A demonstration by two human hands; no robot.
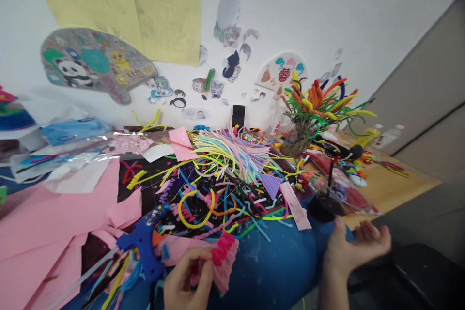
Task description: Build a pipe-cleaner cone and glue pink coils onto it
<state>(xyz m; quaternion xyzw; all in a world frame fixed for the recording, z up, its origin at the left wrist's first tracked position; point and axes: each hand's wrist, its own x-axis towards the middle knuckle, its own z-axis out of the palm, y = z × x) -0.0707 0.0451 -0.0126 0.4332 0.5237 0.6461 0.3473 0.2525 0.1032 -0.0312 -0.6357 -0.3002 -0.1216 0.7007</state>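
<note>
Near the front edge, my left hand pinches a pink pipe-cleaner piece between thumb and fingers. The piece has bright pink loops along its top and paler pink rows below; part of it is hidden by the hand. Off to the right, my right hand is palm-up, thumb apart and fingers loosely curled, with nothing visible in it. Just beyond it stands a black round base with an upright rod. A blue glue gun lies left of my left hand.
Loose pipe cleaners and scissors cover the middle of the table. Pink paper sheets spread over the left side. A glass vase of pipe-cleaner stems stands at back right, before the wall. Bottles stand farther right.
</note>
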